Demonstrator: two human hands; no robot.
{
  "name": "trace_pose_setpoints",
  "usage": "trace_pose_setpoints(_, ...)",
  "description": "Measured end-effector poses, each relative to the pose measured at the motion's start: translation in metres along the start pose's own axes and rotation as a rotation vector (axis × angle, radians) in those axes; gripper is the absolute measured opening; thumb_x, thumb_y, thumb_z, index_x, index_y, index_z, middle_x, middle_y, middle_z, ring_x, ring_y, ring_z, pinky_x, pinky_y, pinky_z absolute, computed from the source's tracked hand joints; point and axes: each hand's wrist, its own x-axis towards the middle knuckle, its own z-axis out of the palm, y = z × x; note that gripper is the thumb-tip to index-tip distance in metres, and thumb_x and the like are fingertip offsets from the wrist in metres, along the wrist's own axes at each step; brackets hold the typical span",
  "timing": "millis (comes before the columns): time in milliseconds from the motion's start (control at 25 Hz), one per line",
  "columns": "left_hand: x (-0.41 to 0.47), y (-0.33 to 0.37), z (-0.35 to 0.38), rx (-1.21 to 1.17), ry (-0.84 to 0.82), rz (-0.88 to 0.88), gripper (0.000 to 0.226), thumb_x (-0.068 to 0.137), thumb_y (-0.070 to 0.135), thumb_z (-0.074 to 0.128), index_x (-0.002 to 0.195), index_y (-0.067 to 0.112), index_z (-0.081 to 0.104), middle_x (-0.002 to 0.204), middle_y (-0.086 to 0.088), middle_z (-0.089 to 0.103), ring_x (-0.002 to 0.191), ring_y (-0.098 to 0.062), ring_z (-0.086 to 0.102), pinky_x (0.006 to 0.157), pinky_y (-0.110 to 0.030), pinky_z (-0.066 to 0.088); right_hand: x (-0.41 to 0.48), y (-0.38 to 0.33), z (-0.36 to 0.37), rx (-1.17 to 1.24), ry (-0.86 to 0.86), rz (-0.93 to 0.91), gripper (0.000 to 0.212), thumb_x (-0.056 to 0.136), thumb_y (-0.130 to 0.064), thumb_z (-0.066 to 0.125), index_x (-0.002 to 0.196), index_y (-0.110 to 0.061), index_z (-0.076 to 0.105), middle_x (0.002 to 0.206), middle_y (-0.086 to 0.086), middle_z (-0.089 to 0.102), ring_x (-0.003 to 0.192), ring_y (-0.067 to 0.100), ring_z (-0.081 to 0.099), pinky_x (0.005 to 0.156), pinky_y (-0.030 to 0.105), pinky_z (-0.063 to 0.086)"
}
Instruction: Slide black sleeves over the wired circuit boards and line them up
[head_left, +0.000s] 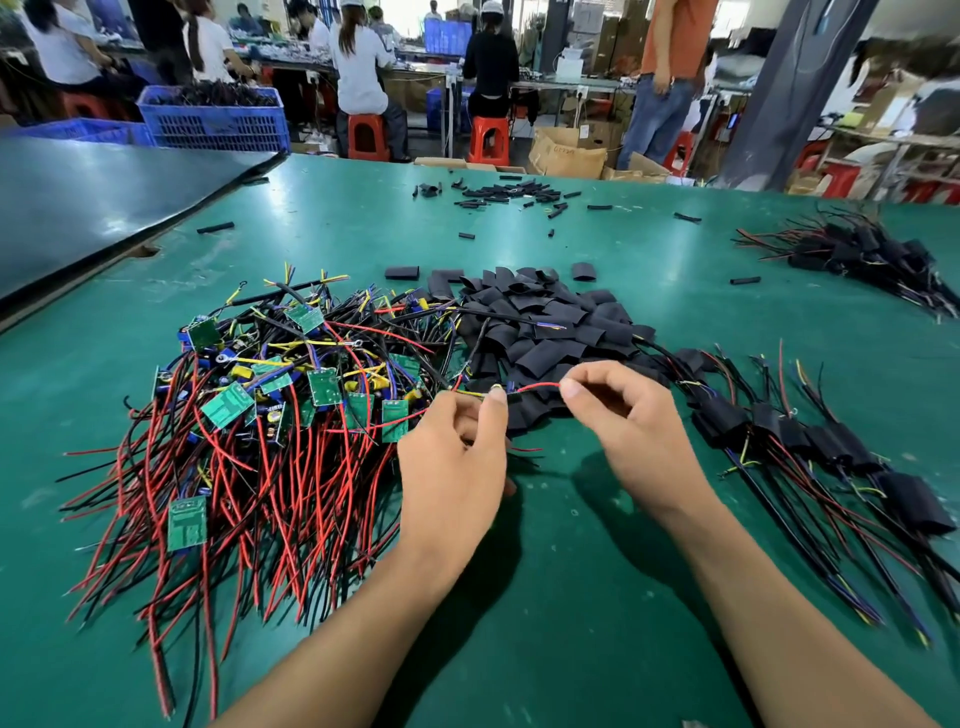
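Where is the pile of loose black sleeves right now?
In the head view the pile of black sleeves lies centrally, between the heap of bare wired boards on its left and the row of sleeved boards on its right.

Assembly factory, heaped wired circuit boards (322, 387), seated workers (358, 67), crates (213, 119)

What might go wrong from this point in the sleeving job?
1. The red wire pinched between the left hand and right hand seems to run into the tangled board pile; pulling could drag neighbours along.
2. Both hands work over the loose sleeves; a snagged wire might scatter them into the finished row.
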Motion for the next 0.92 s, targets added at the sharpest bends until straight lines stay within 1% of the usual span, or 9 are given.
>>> trace_pose_setpoints(80, -0.001, 0.003, 0.001, -0.066, -0.058, -0.078, 0.034, 0.096, 0.044, 0.058, 0.082, 0.012, 0.059, 0.068, -0.002, 0.072, 0.05, -0.026, 0.067, 0.059, -0.043, 0.056, 0.001, -0.003, -0.007, 0.131, -0.179, 0.113, 0.011, 0.094, -0.011, 0.068, 0.084, -0.016, 0.07, 0.061, -0.014, 0.056, 0.053, 0.001, 0.044, 0.053, 0.012, 0.033)
trace_pose_setpoints(160, -0.002, 0.005, 0.001, -0.15, -0.108, -0.162, 0.037, 0.096, 0.042, 0.058, 0.088, 0.006, 0.06, 0.069, -0.004, 0.073, 0.049, -0.029, 0.068, 0.053, -0.04, 0.055, 0.001, -0.003, -0.013, 0.217, -0.374, 0.235, 0.006, 0.089, -0.014, 0.072, 0.083, -0.015, 0.072, 0.06, -0.005, 0.053, 0.051, 0.008, 0.036, 0.052, 0.023, 0.021)
trace_pose_setpoints(280, -0.002, 0.007, 0.0, -0.281, -0.217, -0.28, 0.033, 0.095, 0.034, 0.063, 0.09, 0.001, 0.061, 0.069, -0.009, 0.073, 0.053, -0.028, 0.069, 0.049, -0.032, 0.053, -0.001, 0.001, -0.018, 0.249, -0.625, 0.322, 0.011, 0.084, -0.027, 0.073, 0.078, -0.017, 0.072, 0.066, -0.001, 0.058, 0.056, 0.012, 0.039, 0.052, 0.024, 0.025)
trace_pose_setpoints(360, -0.002, 0.01, 0.0, -0.409, -0.313, -0.349, 0.026, 0.095, 0.024, 0.063, 0.089, -0.001, 0.063, 0.072, -0.013, 0.072, 0.051, -0.024, 0.066, 0.046, -0.025, 0.049, 0.002, 0.003, -0.018, 0.31, -0.601, 0.365, 0.021, 0.083, -0.035, 0.073, 0.074, -0.017, 0.069, 0.063, 0.0, 0.054, 0.054, 0.011, 0.038, 0.049, 0.02, 0.025)
trace_pose_setpoints(480, 0.001, 0.015, -0.004, -0.576, -0.397, -0.394, 0.017, 0.094, 0.016, 0.059, 0.083, 0.004, 0.065, 0.072, -0.014, 0.069, 0.051, -0.021, 0.062, 0.049, -0.024, 0.048, 0.009, 0.011, -0.017, 0.293, -0.269, 0.419, 0.022, 0.082, -0.035, 0.077, 0.072, -0.017, 0.067, 0.061, 0.0, 0.04, 0.048, 0.008, 0.028, 0.044, 0.017, 0.02)
trace_pose_setpoints(600, 0.007, 0.017, -0.008, -0.707, -0.501, -0.515, 0.036, 0.094, 0.019, 0.057, 0.062, 0.012, 0.072, 0.066, -0.007, 0.066, 0.05, -0.016, 0.059, 0.051, -0.024, 0.048, 0.01, 0.018, -0.017, 0.214, -0.078, 0.346, 0.012, 0.09, -0.022, 0.071, 0.081, -0.015, 0.068, 0.062, 0.0, 0.048, 0.047, 0.007, 0.033, 0.045, 0.019, 0.023)
trace_pose_setpoints(680, 0.008, 0.016, -0.009, -0.715, -0.563, -0.576, 0.032, 0.092, 0.019, 0.06, 0.062, 0.013, 0.071, 0.064, -0.006, 0.064, 0.047, -0.016, 0.057, 0.049, -0.024, 0.048, 0.008, 0.016, -0.013, 0.187, -0.132, 0.291, 0.007, 0.094, -0.019, 0.068, 0.09, -0.015, 0.073, 0.07, -0.001, 0.063, 0.053, 0.009, 0.044, 0.05, 0.02, 0.03)
trace_pose_setpoints(760, 0.007, 0.015, -0.01, -0.716, -0.671, -0.641, 0.025, 0.087, 0.018, 0.064, 0.063, 0.013, 0.07, 0.061, -0.005, 0.062, 0.045, -0.015, 0.055, 0.047, -0.023, 0.047, 0.004, 0.01, -0.007, 0.178, -0.225, 0.27, 0.013, 0.097, -0.021, 0.064, 0.101, -0.02, 0.076, 0.09, 0.001, 0.074, 0.072, 0.011, 0.058, 0.065, 0.024, 0.042)
trace_pose_setpoints(920, 0.006, 0.013, -0.012, -0.72, -0.91, -0.665, 0.022, 0.08, 0.022, 0.061, 0.082, 0.007, 0.077, 0.058, 0.0, 0.057, 0.041, -0.012, 0.046, 0.045, -0.022, 0.041, -0.002, 0.002, -0.001, 0.22, -0.323, 0.223, 0.023, 0.102, -0.024, 0.055, 0.113, -0.019, 0.074, 0.114, 0.005, 0.074, 0.105, 0.016, 0.068, 0.092, 0.025, 0.051)
